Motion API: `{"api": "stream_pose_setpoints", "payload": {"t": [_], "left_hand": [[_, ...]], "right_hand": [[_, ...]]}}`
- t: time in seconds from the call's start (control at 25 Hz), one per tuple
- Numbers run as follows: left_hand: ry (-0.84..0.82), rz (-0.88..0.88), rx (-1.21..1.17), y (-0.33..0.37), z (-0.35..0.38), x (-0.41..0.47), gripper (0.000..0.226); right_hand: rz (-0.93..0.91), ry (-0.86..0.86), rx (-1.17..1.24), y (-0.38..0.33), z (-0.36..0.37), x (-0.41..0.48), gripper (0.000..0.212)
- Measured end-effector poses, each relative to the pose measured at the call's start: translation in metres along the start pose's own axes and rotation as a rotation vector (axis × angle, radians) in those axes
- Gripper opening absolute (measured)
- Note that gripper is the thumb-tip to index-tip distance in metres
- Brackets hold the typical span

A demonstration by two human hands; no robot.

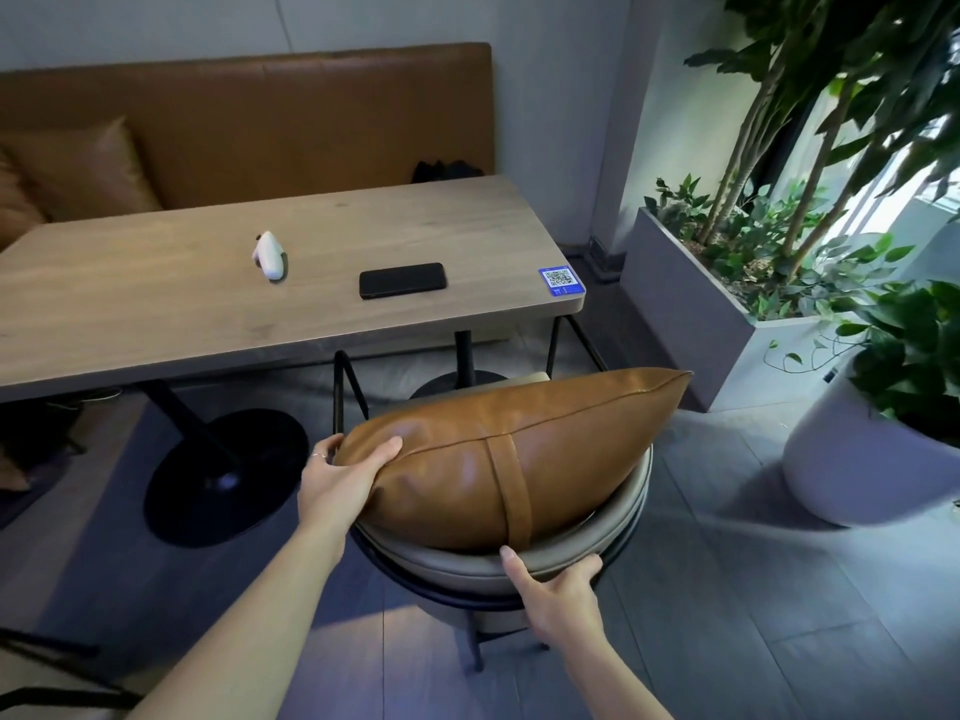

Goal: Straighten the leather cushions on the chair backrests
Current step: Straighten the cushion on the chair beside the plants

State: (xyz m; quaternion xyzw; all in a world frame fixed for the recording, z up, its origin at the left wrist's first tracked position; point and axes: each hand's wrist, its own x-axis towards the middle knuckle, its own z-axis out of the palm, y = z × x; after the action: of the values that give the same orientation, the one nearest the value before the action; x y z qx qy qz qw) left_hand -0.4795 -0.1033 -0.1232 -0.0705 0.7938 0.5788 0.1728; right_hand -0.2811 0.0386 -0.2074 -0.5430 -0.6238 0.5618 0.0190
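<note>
A brown leather cushion (498,454) with a vertical strap lies tilted across the curved grey backrest of a chair (618,532), its right corner raised toward the planter. My left hand (340,480) grips the cushion's left end, thumb on top and fingers behind. My right hand (553,589) holds the padded rim of the backrest just under the cushion's strap. A second brown cushion (88,168) leans on the bench at the far left.
A wooden table (156,304) stands beyond the chair, carrying a black phone (402,280), a small white device (270,257) and a QR sticker (561,280). Brown bench (311,116) behind. Grey planter (691,314) and white pot (857,459) with plants at the right.
</note>
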Motion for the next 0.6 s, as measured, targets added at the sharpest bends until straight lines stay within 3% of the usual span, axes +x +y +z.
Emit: {"api": "stream_pose_setpoints", "payload": {"t": [0.16, 0.28, 0.44, 0.52, 0.6], "left_hand": [[0.043, 0.037, 0.133, -0.002, 0.004, -0.009, 0.092], [0.126, 0.122, 0.373, 0.006, 0.004, -0.02, 0.09], [0.251, 0.327, 0.766, 0.019, 0.015, -0.045, 0.06], [0.24, 0.432, 0.93, 0.017, 0.027, -0.066, 0.049], [0.174, 0.496, 1.02, 0.014, 0.04, -0.09, 0.054]], "right_hand": [[0.049, -0.023, 0.015, 0.001, -0.002, 0.001, 0.093], [0.061, -0.064, 0.008, -0.007, -0.008, -0.005, 0.093], [0.129, -0.088, 0.007, -0.013, -0.012, -0.006, 0.092], [0.13, -0.126, 0.032, -0.011, -0.013, -0.004, 0.093], [0.124, -0.186, 0.067, -0.007, -0.02, -0.004, 0.112]]}}
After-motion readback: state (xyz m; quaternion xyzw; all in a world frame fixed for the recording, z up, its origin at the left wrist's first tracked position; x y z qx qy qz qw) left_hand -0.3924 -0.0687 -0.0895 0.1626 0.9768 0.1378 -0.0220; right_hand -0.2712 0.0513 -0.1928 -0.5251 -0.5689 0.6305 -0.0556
